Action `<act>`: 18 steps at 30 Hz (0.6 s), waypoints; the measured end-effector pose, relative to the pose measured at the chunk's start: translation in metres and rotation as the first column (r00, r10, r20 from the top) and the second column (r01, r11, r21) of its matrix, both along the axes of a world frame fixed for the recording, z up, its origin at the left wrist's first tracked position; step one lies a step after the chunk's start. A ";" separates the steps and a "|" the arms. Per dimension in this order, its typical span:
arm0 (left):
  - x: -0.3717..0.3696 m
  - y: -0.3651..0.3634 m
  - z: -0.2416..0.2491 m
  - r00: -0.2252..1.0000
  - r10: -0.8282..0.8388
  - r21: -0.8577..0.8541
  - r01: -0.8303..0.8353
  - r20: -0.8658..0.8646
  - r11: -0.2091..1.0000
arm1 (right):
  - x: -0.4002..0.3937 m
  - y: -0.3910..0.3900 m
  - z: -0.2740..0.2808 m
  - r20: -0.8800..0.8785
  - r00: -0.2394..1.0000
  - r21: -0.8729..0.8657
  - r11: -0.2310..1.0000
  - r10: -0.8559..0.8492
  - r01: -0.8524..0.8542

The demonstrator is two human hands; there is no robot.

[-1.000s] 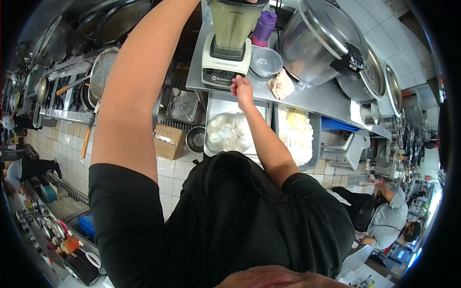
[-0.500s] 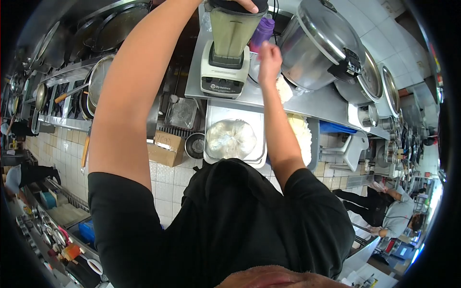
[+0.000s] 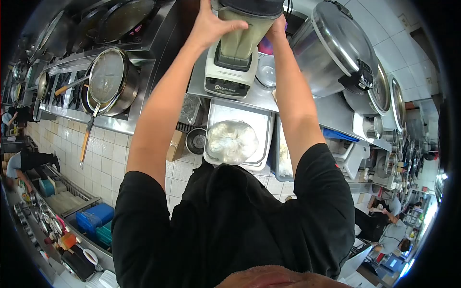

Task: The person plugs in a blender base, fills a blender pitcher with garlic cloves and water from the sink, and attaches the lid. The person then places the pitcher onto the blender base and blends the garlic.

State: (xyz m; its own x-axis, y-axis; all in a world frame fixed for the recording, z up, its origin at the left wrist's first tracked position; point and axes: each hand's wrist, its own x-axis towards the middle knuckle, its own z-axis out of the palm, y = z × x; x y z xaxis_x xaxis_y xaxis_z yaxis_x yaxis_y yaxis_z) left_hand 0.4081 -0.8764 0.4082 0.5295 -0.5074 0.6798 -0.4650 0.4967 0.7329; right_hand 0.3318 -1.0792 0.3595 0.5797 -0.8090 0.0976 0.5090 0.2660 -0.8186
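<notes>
A blender jug [image 3: 242, 39] with pale green contents and a black lid [image 3: 254, 6] stands on its white motor base [image 3: 227, 79] on the steel counter. My left hand [image 3: 215, 24] is at the jug's left side, its thumb stretched across the front of the jug and the other fingers partly out of view. On the right side, near the lid's rim, my right hand [image 3: 277, 28] is wrapped against the jug, its fingers mostly hidden behind it. A purple item [image 3: 265, 45] shows partly behind my right hand.
Right of the blender are a clear bowl [image 3: 266, 71] and a large metal cooker [image 3: 331, 48]. Below stands a white tub [image 3: 259, 161] with a filled plastic bag [image 3: 232, 141]. A strainer [image 3: 106, 76] lies over pots on the left stove. Other people stand at both far sides.
My left hand has moved from the lid down to the jug's left side. My right hand has risen from beside the base to the jug's right side. The view has shifted slightly.
</notes>
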 end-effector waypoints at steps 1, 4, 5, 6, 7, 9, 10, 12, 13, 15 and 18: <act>0.001 -0.004 -0.010 0.999 -0.034 0.078 0.034 -0.005 0.996 | 0.004 -0.003 -0.003 0.011 0.999 -0.010 0.999 -0.033 0.033; 0.004 -0.015 -0.013 0.993 -0.078 0.193 0.059 0.091 0.979 | 0.012 -0.012 -0.011 -0.005 0.992 -0.025 0.992 -0.124 0.124; 0.002 -0.016 -0.012 0.994 -0.100 0.181 0.089 0.053 0.979 | 0.015 -0.014 -0.013 -0.002 0.990 -0.031 0.990 -0.140 0.140; -0.002 -0.015 -0.008 0.993 -0.120 0.166 0.116 0.016 0.979 | 0.016 -0.016 -0.013 0.005 0.990 -0.039 0.989 -0.144 0.144; -0.003 -0.015 -0.005 0.990 -0.140 0.150 0.141 -0.020 0.979 | 0.018 -0.017 -0.013 0.019 0.989 -0.050 0.988 -0.145 0.146; 0.000 -0.018 -0.002 0.996 -0.085 0.098 0.081 0.037 0.992 | 0.020 -0.019 -0.012 0.031 0.990 -0.074 0.988 -0.137 0.139; 0.001 -0.018 -0.001 0.996 -0.058 0.074 0.054 0.062 0.996 | 0.021 -0.021 -0.010 0.032 0.991 -0.088 0.987 -0.131 0.134; -0.001 -0.015 0.011 0.992 -0.130 0.095 0.130 -0.010 0.987 | 0.023 -0.027 -0.005 0.030 0.992 -0.118 0.985 -0.122 0.124; -0.003 -0.012 0.018 0.985 -0.165 0.103 0.170 -0.050 0.980 | 0.022 -0.030 -0.004 0.032 0.992 -0.132 0.984 -0.118 0.122; -0.005 -0.009 0.030 0.973 -0.204 0.143 0.217 -0.105 0.965 | 0.022 -0.035 0.001 0.047 0.992 -0.164 0.979 -0.119 0.125; -0.011 -0.007 0.037 0.948 -0.265 0.044 0.276 -0.175 0.960 | 0.022 -0.038 0.000 0.082 0.988 -0.208 0.967 -0.130 0.145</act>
